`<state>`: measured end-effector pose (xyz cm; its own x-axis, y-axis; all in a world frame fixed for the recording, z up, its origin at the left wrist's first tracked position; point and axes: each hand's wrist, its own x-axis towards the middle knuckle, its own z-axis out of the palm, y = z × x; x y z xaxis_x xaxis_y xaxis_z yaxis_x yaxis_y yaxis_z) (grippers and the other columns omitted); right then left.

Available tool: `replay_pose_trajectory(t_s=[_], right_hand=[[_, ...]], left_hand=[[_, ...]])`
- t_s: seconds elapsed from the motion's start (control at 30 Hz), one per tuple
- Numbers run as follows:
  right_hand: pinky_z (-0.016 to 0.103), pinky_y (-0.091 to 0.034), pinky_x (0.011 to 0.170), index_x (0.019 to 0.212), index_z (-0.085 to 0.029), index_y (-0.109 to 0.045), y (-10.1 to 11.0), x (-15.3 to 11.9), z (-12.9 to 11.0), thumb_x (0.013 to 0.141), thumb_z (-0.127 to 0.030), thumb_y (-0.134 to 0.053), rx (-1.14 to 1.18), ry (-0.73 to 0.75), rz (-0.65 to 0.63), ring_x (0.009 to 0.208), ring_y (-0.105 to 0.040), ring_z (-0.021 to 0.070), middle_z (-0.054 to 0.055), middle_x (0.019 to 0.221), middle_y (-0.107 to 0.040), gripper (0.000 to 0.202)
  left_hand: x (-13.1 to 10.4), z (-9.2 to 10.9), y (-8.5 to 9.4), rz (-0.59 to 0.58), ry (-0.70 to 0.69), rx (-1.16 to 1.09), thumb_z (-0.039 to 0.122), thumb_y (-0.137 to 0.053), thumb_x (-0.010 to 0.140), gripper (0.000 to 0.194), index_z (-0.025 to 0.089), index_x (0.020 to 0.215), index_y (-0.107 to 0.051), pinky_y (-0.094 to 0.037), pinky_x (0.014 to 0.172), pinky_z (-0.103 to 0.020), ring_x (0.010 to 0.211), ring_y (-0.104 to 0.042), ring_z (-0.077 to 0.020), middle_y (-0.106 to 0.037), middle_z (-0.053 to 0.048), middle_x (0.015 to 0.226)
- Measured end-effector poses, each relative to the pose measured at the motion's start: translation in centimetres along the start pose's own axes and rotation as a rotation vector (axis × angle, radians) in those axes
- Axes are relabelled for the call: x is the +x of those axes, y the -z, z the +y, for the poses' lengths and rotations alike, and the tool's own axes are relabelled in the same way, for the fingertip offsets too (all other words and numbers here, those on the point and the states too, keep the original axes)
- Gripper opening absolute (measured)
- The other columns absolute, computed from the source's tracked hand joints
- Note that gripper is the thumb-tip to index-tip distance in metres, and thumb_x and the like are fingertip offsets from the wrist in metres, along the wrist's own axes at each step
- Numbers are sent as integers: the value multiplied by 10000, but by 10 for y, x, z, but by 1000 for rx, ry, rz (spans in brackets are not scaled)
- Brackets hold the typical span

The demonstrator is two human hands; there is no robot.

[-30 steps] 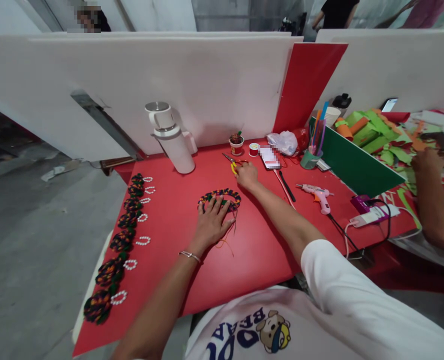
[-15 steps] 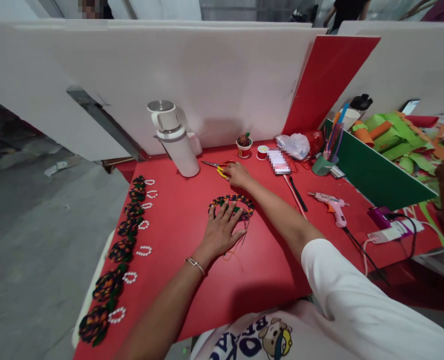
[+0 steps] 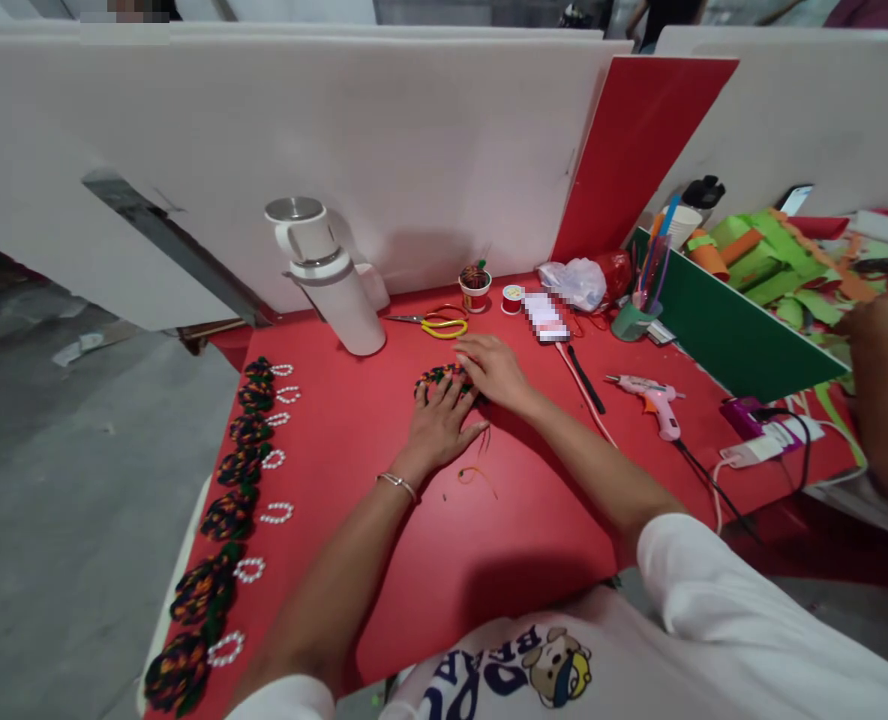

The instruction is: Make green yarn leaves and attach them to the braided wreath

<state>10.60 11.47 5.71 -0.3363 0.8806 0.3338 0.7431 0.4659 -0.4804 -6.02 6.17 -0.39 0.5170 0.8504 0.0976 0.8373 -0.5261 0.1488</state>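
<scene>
My left hand (image 3: pixel 441 422) lies flat, fingers spread, on a dark multicoloured braided cord (image 3: pixel 430 378) that rests on the red table. Over the cord's right part is my right hand (image 3: pixel 495 372), its fingers stretched out and reaching beside the left fingertips. Much of the cord is hidden beneath both hands. Thread ends trail out below my left hand, and a loose orange thread (image 3: pixel 477 474) lies nearer to me. Behind my right hand lie scissors (image 3: pixel 445 327) with yellow handles, touched by neither hand.
Dark knotted pieces (image 3: pixel 228 513) and white bead loops (image 3: pixel 277 513) line the left edge. Behind stand a white bottle (image 3: pixel 339 300), a small cup (image 3: pixel 476 290) and a thread spool (image 3: pixel 512 298). A pink glue gun (image 3: pixel 650 395) lies right. Another person's hand (image 3: pixel 879 330) is beyond the green divider (image 3: pixel 744 330).
My right hand has left the scissors and come down and right onto the braided cord. The scissors stay on the table. My left hand remains on the cord.
</scene>
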Motion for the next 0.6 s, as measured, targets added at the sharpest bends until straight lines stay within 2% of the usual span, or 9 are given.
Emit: replay_pose_trajectory(t_s=[0.07, 0.17, 0.23, 0.33, 0.4, 0.47, 0.53, 0.6], right_hand=[[428, -444, 1175, 1391, -236, -704, 6, -41, -2, 1099, -309, -458, -40, -11, 10, 1366, -585, 239, 105, 1479, -658, 388], [506, -425, 1193, 1443, -223, -663, 0, -87, 3, 1074, -313, -512, -136, -53, -64, 1451, -520, 294, 142, 1578, -571, 409], [537, -428, 1185, 1468, -209, -641, -5, -100, 9, 1067, -304, -517, -174, -106, -97, 1460, -512, 315, 171, 1570, -572, 430], [523, -425, 1186, 1474, -196, -633, -7, -105, 14, 1074, -294, -488, -183, -148, -56, 1453, -513, 312, 173, 1578, -560, 437], [506, -425, 1184, 1433, -202, -668, -4, -109, 11, 1081, -304, -475, -164, -142, -14, 1430, -529, 301, 154, 1566, -577, 414], [504, -430, 1176, 1368, -225, -715, 2, -123, 2, 1084, -320, -476, -128, -92, -17, 1400, -554, 290, 134, 1504, -636, 384], [503, -435, 1172, 1332, -254, -739, 8, -148, -11, 1083, -329, -488, -79, 15, -81, 1387, -567, 276, 119, 1453, -677, 362], [490, -428, 1190, 1368, -286, -718, 10, -177, -22, 1083, -351, -503, -25, 180, -198, 1403, -559, 256, 96, 1461, -677, 363]], left_hand=[[14, 2, -2, -2, 17, -7, 561, -448, 1030, 652, 273, 1615, -456, -139, 1268, -723, 1623, -249, -381, -347, -124, 1731], [36, 6, -3, -2, 50, -32, 483, -455, 1025, 639, 273, 1628, -437, -162, 1270, -710, 1627, -246, -368, -319, -120, 1742], [47, 6, -2, 11, 54, -63, 485, -436, 1032, 632, 273, 1628, -438, -156, 1280, -693, 1623, -266, -354, -320, -120, 1741], [48, 0, 3, 61, 7, -156, 472, -463, 1025, 649, 264, 1638, -415, -176, 1308, -613, 1626, -270, -306, -296, -110, 1754], [31, -4, 9, 136, 62, -223, 427, -442, 1038, 638, 252, 1649, -388, -228, 1311, -551, 1640, -235, -273, -259, -101, 1769], [-6, -4, 17, 162, 116, -227, 430, -383, 1068, 643, 235, 1678, -320, -242, 1309, -544, 1648, -212, -268, -230, -118, 1774], [-58, 2, 24, 108, 38, -150, 536, -420, 1060, 704, 250, 1690, -287, -157, 1326, -583, 1655, -177, -297, -196, -119, 1782], [-112, 11, 27, -1, -151, -79, 659, -484, 1011, 770, 316, 1679, -316, -72, 1339, -583, 1653, -186, -305, -241, -90, 1771]])
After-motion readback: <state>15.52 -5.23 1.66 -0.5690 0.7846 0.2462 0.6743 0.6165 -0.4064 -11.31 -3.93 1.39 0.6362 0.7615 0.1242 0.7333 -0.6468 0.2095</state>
